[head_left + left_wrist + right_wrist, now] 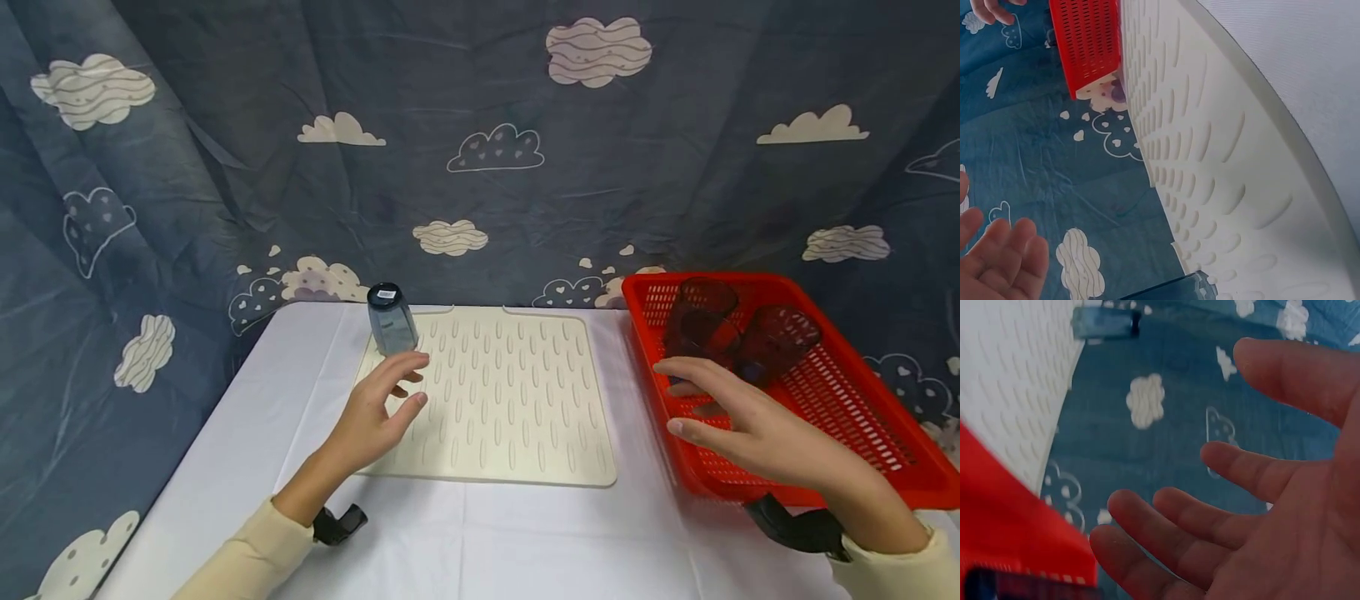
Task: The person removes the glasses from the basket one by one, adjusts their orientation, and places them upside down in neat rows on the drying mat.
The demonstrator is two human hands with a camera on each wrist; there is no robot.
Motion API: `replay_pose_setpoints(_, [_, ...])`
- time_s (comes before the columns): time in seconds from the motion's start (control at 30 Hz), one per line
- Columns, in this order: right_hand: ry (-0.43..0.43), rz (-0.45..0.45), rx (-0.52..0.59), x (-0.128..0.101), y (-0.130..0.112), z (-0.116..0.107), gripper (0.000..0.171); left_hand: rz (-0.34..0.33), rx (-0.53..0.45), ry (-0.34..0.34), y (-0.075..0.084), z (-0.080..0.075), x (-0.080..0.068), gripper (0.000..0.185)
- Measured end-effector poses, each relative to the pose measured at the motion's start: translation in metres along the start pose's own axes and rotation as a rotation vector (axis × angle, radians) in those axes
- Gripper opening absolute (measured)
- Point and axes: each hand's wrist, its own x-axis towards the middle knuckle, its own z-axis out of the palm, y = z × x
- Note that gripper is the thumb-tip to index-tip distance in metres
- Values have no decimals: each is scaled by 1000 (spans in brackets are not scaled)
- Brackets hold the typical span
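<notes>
A dark blue-grey tumbler (391, 319) stands upside down on the far left corner of a cream ribbed drying mat (517, 400). My left hand (378, 408) hovers just in front of it with relaxed fingers, holding nothing. My right hand (738, 421) is spread over the near left part of a red plastic basket (862, 400), fingers straight, holding nothing. Several dark tumblers (731, 329) lie in the basket beyond the fingers. The left wrist view shows the mat (1222, 144), the basket (1088, 44) and the tumbler's edge (1166, 290). The right wrist view shows my open palm (1260, 506) and the tumbler (1104, 324).
A white cloth covers the table (525, 533). A dark blue curtain with cloud prints (480, 150) hangs behind and at both sides. The basket sits at the table's right edge.
</notes>
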Motion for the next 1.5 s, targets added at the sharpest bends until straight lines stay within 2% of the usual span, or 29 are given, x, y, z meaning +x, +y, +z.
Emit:
replay_pose_setpoints(0.13, [46,-2,-70,4,13,-13,67,-14,-15,8,0,0,0,43])
replay_pose_setpoints(0.4, [160,-30,-220,18,36,-31,63,-43,-29,-60,2,5,2,40])
replay_pose_setpoints(0.57, [149,-4,-232,24,49,-36,61,-23,-32,-61,6,7,7,40])
replay_pose_setpoints(0.73, [151,10,-254,30,59,-43,59,-7,8,-53,12,7,15,40])
replay_pose_setpoints(0.97, [150,28,-296,37,74,-48,60,-58,31,-106,20,10,27,41])
replay_pose_setpoints(1.2, [199,66,-330,34,105,-53,60,-46,-11,-179,32,31,41,40])
replay_pose_setpoints(1.33, [229,70,-352,41,115,-61,61,-18,-29,-239,39,43,55,41])
replay_pose_setpoints(1.5, [230,99,-367,49,124,-70,64,-10,-66,-263,47,58,73,42])
